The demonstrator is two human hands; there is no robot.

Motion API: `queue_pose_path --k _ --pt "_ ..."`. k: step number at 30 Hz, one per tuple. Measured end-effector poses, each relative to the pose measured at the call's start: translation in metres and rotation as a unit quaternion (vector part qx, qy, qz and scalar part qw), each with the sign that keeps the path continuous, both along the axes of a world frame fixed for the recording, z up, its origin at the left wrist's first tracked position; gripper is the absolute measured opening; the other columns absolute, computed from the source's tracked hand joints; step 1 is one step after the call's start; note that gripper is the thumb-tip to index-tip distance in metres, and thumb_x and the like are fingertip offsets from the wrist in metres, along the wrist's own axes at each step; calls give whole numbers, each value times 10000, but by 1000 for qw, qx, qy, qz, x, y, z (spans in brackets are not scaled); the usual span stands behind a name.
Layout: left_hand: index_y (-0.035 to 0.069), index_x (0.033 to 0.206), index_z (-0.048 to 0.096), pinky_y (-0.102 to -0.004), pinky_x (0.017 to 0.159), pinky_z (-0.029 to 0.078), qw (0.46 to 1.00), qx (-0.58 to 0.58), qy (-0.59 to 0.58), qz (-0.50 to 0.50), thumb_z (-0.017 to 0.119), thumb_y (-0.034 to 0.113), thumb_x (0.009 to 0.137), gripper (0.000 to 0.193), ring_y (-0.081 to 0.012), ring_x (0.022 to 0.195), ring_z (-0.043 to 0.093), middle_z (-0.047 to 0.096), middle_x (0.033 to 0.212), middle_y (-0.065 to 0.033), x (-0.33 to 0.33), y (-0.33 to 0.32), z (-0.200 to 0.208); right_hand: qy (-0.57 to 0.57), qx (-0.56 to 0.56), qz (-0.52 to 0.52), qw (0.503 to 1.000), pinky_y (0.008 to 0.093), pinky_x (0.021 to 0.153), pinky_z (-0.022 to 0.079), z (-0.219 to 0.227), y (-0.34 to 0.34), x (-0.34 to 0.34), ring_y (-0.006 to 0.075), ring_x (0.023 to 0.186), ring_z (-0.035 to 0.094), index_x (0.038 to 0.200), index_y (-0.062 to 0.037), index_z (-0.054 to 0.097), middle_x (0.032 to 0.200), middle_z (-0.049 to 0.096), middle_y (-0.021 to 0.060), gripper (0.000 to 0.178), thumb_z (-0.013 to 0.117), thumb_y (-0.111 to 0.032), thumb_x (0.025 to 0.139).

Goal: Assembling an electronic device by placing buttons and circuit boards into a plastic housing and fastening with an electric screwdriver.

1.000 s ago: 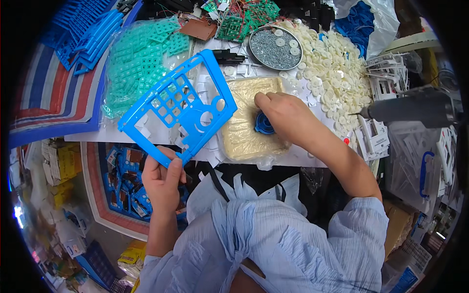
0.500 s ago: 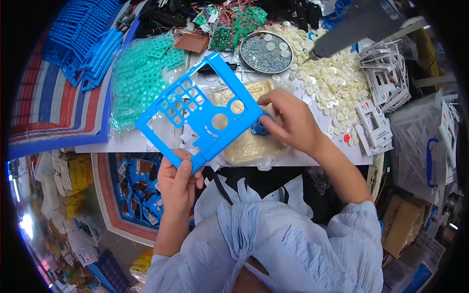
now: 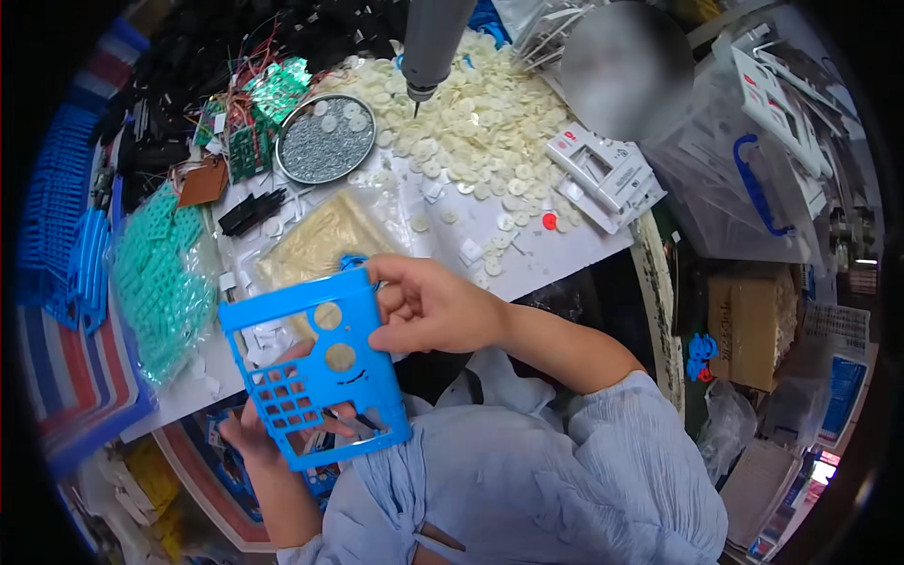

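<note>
A blue plastic casing panel [image 3: 297, 299] with a grid of square openings and two round holes is held up in front of me, tilted. My right hand [image 3: 424, 306] grips its right edge, fingers curled around it and thumb on the near face. Behind and below the panel is my left hand [image 3: 254, 438], its fingers spread and partly seen through the openings. Whether it touches the panel I cannot tell. Just past my right fingertips a small blue looped part [image 3: 352, 262] shows, partly hidden.
A powered screwdriver [image 3: 433, 47] hangs over piled cream discs [image 3: 480, 122]. A round dish of small metal pieces [image 3: 325, 141], bagged green keypads [image 3: 160, 282], circuit boards with wires [image 3: 250, 146] and white casings [image 3: 607, 174] surround the work spot. Stacked blue panels [image 3: 61, 207] stand left.
The panel has turned and come lower and closer to me. My right hand now grips its edge, while my left hand has let go of its corner and spread behind it. The view has shifted right.
</note>
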State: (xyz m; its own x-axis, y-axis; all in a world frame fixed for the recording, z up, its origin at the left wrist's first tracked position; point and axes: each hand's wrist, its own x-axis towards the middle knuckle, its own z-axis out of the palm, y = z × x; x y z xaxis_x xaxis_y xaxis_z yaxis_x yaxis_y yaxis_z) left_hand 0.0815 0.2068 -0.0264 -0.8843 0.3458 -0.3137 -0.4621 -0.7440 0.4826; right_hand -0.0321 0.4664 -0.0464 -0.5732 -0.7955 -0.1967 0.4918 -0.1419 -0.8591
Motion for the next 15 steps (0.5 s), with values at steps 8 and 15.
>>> queue_pose_path --k 8,15 --pt "-88 1379 449 -217 401 439 968 -218 36 119 700 168 929 575 -192 591 658 688 991 -264 17 -34 -21 519 539 -360 557 388 869 548 -4 170 -86 286 1014 678 1152 -48 718 1068 716 184 430 832 -264 799" --pt "-53 1425 400 -208 430 404 935 -269 -31 230 630 165 993 536 -219 947 679 656 1178 -226 5 -15 -36 419 723 -206 509 453 887 534 6 254 -127 383 997 694 1176 -7 714 1098 724 226 648 807 -476 738"
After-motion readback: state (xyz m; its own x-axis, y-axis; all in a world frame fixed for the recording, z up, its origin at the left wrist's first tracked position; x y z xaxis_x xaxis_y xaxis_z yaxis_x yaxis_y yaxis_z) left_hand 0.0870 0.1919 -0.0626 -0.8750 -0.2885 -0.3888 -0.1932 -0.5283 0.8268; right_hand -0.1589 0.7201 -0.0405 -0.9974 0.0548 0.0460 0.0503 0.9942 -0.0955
